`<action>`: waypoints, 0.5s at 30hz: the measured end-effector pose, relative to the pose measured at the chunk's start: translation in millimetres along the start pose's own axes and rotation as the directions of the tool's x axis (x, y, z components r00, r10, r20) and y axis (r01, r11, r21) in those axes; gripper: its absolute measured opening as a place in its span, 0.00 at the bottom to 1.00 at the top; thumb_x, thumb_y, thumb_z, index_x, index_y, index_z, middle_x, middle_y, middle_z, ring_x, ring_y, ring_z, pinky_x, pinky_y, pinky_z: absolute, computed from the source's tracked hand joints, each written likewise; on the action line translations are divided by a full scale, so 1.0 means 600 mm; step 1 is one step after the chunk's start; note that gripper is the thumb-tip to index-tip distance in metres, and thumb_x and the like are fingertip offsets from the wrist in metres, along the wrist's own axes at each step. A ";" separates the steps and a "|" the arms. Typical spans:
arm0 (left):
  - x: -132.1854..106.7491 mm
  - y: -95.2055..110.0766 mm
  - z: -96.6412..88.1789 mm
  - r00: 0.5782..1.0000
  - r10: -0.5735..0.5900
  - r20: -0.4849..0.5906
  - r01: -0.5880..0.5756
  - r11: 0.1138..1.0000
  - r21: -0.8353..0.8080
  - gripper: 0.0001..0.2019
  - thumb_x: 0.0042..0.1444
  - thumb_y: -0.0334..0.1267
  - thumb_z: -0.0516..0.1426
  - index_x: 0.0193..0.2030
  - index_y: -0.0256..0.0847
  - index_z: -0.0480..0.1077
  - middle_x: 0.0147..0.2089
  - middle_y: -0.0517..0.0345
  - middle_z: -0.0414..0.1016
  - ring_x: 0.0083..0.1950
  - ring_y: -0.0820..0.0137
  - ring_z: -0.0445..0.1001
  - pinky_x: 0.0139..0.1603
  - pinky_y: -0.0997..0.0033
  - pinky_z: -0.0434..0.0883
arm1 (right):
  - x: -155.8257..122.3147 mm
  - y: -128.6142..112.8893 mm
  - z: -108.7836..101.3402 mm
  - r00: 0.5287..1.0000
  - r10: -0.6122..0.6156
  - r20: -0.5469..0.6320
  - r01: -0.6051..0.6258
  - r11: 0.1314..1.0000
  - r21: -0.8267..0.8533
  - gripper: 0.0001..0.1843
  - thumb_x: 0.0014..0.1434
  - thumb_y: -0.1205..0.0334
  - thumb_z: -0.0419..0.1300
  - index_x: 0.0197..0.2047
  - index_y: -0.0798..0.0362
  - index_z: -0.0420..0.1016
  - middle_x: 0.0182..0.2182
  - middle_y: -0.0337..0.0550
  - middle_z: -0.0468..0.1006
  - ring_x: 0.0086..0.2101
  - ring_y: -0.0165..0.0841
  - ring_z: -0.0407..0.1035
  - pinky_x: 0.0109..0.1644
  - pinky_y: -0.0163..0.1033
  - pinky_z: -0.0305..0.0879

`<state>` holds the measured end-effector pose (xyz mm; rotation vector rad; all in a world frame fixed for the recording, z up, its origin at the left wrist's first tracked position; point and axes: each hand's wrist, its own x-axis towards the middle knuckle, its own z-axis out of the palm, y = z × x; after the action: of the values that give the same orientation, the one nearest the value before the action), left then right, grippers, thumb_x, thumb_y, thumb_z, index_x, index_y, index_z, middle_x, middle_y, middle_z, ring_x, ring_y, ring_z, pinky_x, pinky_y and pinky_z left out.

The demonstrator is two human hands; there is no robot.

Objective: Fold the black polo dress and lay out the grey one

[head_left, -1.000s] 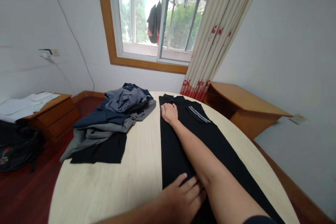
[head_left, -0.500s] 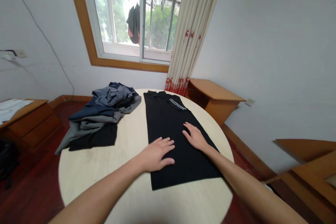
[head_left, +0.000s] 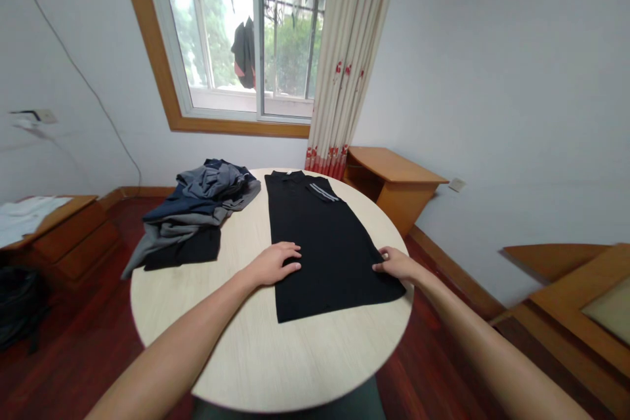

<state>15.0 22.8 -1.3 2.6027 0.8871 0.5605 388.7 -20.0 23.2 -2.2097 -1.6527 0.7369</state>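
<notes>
A long black garment (head_left: 319,236) with white stripes near its far end lies flat on the round table (head_left: 246,348). My left hand (head_left: 273,262) rests on the garment's left edge near its close end, fingers stretched flat across the fabric. My right hand (head_left: 394,264) is at the garment's right edge by the table's rim, with its fingers curled on the cloth there. Both forearms reach in from the bottom of the view.
A heap of grey, navy and black clothes (head_left: 197,210) lies on the table's far left and hangs over its edge. Wooden cabinets stand at the left (head_left: 63,230) and by the curtain (head_left: 394,177). More wooden furniture (head_left: 575,289) is at the right.
Both hands drew back from along the garment and moved apart to its left and right edges near its close end. The view pulled back from the table.
</notes>
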 end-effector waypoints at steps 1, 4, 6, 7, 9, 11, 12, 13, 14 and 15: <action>0.000 -0.002 0.000 1.000 0.003 -0.003 -0.003 1.000 -0.005 0.18 0.66 0.45 0.55 0.55 0.38 0.75 0.62 0.46 0.73 0.66 0.59 0.68 0.67 0.55 0.64 | -0.002 -0.005 -0.007 0.999 0.013 0.035 -0.014 0.999 0.033 0.19 0.50 0.65 0.66 0.47 0.60 0.77 0.43 0.52 0.82 0.41 0.40 0.77 0.41 0.36 0.70; 0.000 -0.004 0.001 1.000 0.003 -0.002 -0.003 1.000 -0.019 0.17 0.65 0.46 0.56 0.55 0.39 0.76 0.62 0.46 0.73 0.65 0.59 0.68 0.66 0.56 0.65 | -0.008 -0.023 -0.027 0.996 0.030 0.083 -0.041 0.991 0.131 0.17 0.51 0.65 0.64 0.45 0.59 0.78 0.41 0.51 0.82 0.38 0.39 0.77 0.38 0.36 0.70; 0.001 -0.005 0.000 1.000 0.000 0.005 0.000 1.000 -0.024 0.17 0.65 0.45 0.56 0.54 0.39 0.76 0.63 0.46 0.72 0.66 0.59 0.67 0.67 0.56 0.64 | -0.015 -0.041 -0.035 0.997 -0.019 0.077 0.005 0.983 0.184 0.18 0.52 0.64 0.61 0.47 0.59 0.77 0.42 0.50 0.82 0.39 0.39 0.77 0.39 0.37 0.71; 0.001 -0.005 0.000 1.000 -0.001 0.008 0.001 1.000 -0.026 0.17 0.65 0.45 0.56 0.54 0.39 0.76 0.63 0.46 0.72 0.66 0.59 0.67 0.67 0.56 0.64 | -0.020 -0.052 -0.035 0.996 -0.069 0.057 0.056 0.979 0.196 0.19 0.53 0.65 0.61 0.48 0.58 0.76 0.43 0.50 0.82 0.41 0.40 0.77 0.41 0.37 0.72; 0.001 -0.005 -0.001 1.000 0.001 0.014 0.000 1.000 -0.031 0.17 0.65 0.45 0.56 0.54 0.39 0.76 0.63 0.46 0.72 0.66 0.59 0.67 0.67 0.56 0.64 | -0.031 -0.077 -0.026 0.977 -0.211 -0.010 0.209 0.959 0.191 0.22 0.52 0.65 0.60 0.52 0.57 0.76 0.48 0.51 0.80 0.47 0.41 0.75 0.48 0.38 0.71; 0.000 -0.006 0.000 1.000 0.001 0.018 -0.001 0.999 -0.038 0.17 0.65 0.46 0.56 0.55 0.39 0.76 0.63 0.46 0.72 0.66 0.59 0.67 0.67 0.55 0.64 | -0.045 -0.102 -0.005 0.932 -0.360 -0.039 0.362 0.918 0.164 0.26 0.51 0.65 0.61 0.55 0.56 0.74 0.53 0.51 0.78 0.52 0.42 0.72 0.55 0.40 0.68; -0.001 -0.007 0.000 1.000 0.001 0.017 0.000 0.999 -0.041 0.17 0.65 0.46 0.56 0.55 0.40 0.75 0.63 0.46 0.72 0.66 0.59 0.67 0.66 0.55 0.64 | -0.053 -0.113 0.007 0.910 -0.413 -0.020 0.411 0.899 0.153 0.28 0.51 0.64 0.61 0.57 0.56 0.73 0.55 0.51 0.76 0.52 0.42 0.72 0.56 0.41 0.68; -0.001 -0.008 0.000 1.000 0.001 0.015 0.000 0.999 -0.043 0.17 0.65 0.46 0.56 0.55 0.40 0.75 0.63 0.46 0.72 0.66 0.59 0.67 0.66 0.55 0.64 | -0.060 -0.122 0.020 0.898 -0.440 0.023 0.432 0.890 0.143 0.31 0.51 0.64 0.62 0.60 0.56 0.72 0.55 0.52 0.76 0.51 0.41 0.72 0.56 0.42 0.68; -0.002 -0.008 -0.001 1.000 0.001 0.013 0.000 0.999 -0.042 0.17 0.65 0.46 0.56 0.55 0.40 0.75 0.63 0.46 0.72 0.66 0.59 0.67 0.66 0.55 0.64 | -0.066 -0.130 0.032 0.894 -0.438 0.090 0.426 0.895 0.132 0.34 0.51 0.64 0.63 0.62 0.56 0.69 0.54 0.52 0.77 0.48 0.40 0.74 0.53 0.42 0.70; -0.002 -0.007 -0.002 1.000 0.001 0.012 0.000 0.999 -0.039 0.17 0.65 0.46 0.56 0.55 0.40 0.75 0.63 0.47 0.72 0.66 0.59 0.67 0.66 0.56 0.64 | -0.072 -0.135 0.042 0.893 -0.412 0.182 0.396 0.910 0.120 0.37 0.51 0.62 0.64 0.65 0.57 0.66 0.50 0.53 0.78 0.43 0.39 0.75 0.49 0.41 0.71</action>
<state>11.4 25.7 -2.6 2.5688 0.8629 0.5564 300.6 -38.1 53.5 -1.6924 -2.0545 0.9118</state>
